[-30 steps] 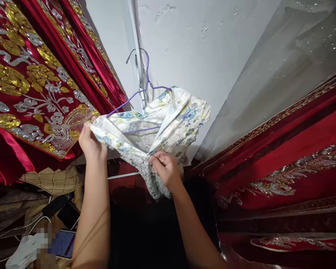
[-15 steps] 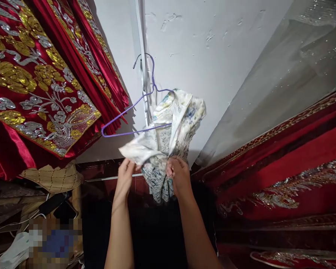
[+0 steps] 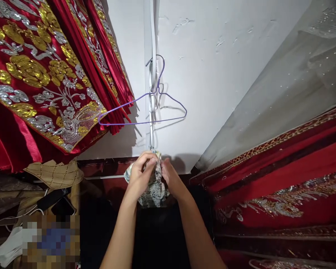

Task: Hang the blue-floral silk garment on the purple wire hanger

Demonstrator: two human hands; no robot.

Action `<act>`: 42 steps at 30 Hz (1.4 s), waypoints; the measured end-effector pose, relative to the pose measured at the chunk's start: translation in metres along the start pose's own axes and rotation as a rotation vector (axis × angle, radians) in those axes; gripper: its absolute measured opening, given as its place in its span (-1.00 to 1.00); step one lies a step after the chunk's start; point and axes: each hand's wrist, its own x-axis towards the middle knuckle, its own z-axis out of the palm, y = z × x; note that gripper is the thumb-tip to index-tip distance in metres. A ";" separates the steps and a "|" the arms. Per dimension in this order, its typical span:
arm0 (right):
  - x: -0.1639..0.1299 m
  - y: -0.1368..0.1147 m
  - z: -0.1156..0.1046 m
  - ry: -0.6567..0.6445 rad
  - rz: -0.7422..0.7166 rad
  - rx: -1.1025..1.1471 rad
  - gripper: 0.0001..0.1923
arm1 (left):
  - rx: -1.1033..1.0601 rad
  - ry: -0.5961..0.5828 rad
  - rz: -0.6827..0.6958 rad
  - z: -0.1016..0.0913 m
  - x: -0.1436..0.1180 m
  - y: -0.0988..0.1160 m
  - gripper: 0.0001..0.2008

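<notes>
White satin garment with blue floral print (image 3: 154,188): bunched, low centre, below the bare purple wire hanger (image 3: 145,108) on the wall. Left hand (image 3: 140,175) and right hand (image 3: 169,179) both clamp it. Risk, as judged: slippery folds sliding from either grip.

Reds, golds and a pale floral print

A white garment (image 3: 154,190) is showing blue-grey flowers; a purple wire hanger (image 3: 145,108) is hanging against a white wall (image 3: 207,74); red satin drapes (image 3: 39,74) are gleaming with gold and silver floral embroidery.
</notes>
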 end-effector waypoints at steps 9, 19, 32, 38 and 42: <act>0.051 -0.072 -0.021 -0.239 -0.192 -0.272 -0.82 | 0.092 -0.315 -0.077 -0.044 0.025 -0.011 -0.54; 0.140 -0.011 -0.065 0.122 -0.207 -0.398 -0.75 | 1.087 -0.381 -0.096 -0.110 0.016 -0.002 -0.67; 0.089 -0.041 -0.106 0.288 -0.195 -0.523 -0.65 | 0.924 -0.100 0.159 -0.131 0.089 0.034 -0.70; 0.083 -0.048 -0.105 0.222 -0.233 -0.603 -0.61 | 0.944 0.002 -0.004 -0.131 0.097 0.029 -0.68; 0.081 -0.048 -0.107 0.228 -0.241 -0.637 -0.60 | 0.939 0.027 0.195 -0.137 0.093 0.024 -0.74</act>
